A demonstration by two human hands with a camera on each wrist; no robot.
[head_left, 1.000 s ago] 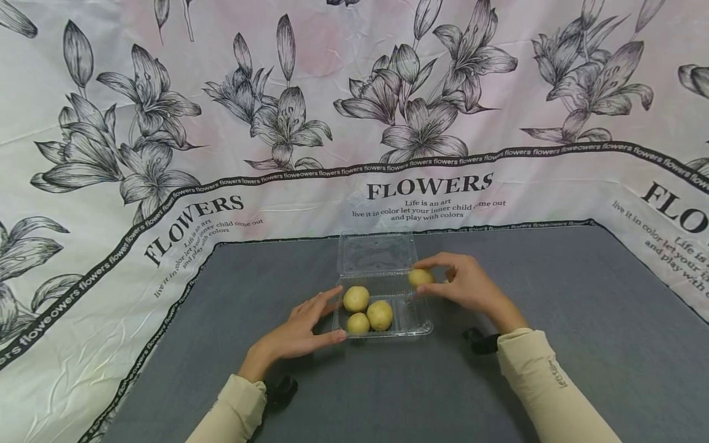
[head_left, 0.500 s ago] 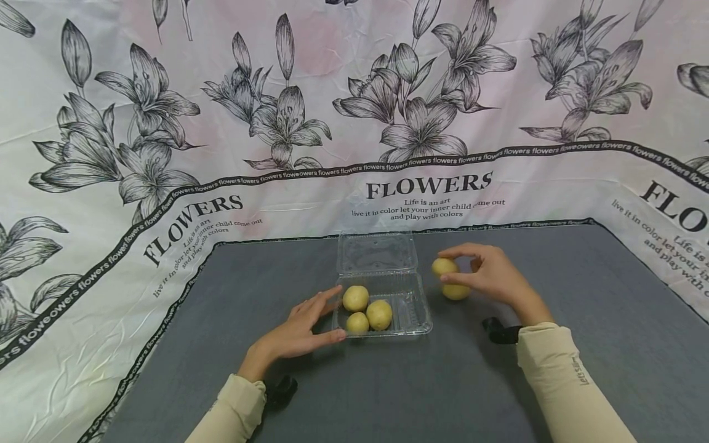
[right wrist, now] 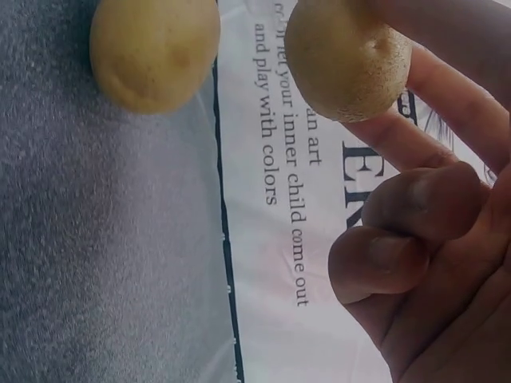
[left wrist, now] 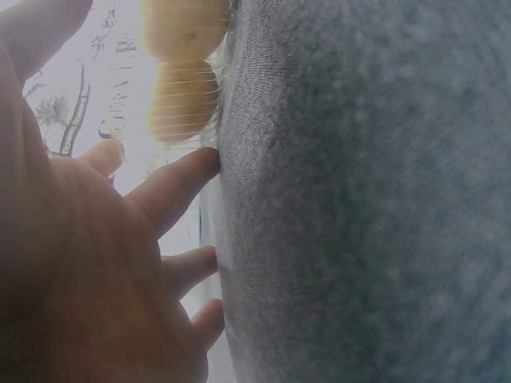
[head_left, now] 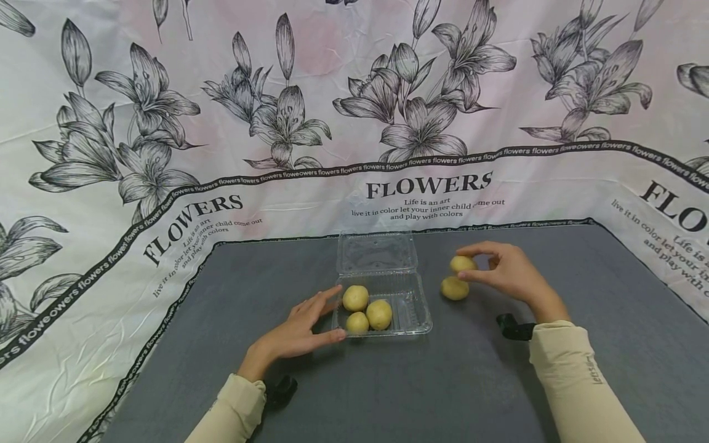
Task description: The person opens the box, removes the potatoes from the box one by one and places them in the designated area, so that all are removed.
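My right hand (head_left: 512,271) pinches a small yellow potato (head_left: 463,264) between thumb and fingers, above the grey table; the right wrist view shows this potato (right wrist: 347,64) close up. Just in front of it a second potato (head_left: 455,288) lies on the table. To the left is a clear plastic clamshell box (head_left: 412,311), its lid tipped back, with three potatoes (head_left: 379,315) in its left part. My left hand (head_left: 299,329) spans the box's left side, fingers extended, thumb at the front corner. In the left wrist view, potatoes (left wrist: 185,100) show through the box wall.
A grey cloth (head_left: 382,387) covers the table. Behind it hangs a white curtain (head_left: 310,215) printed with flowers and lettering. The raised lid (head_left: 378,253) stands close to the table's back edge. Dark wrist devices (head_left: 515,328) sit below both wrists.
My right hand has carried its potato from over the box's right side out to the right, uncovering the potato on the table. The left hand has stayed in place.
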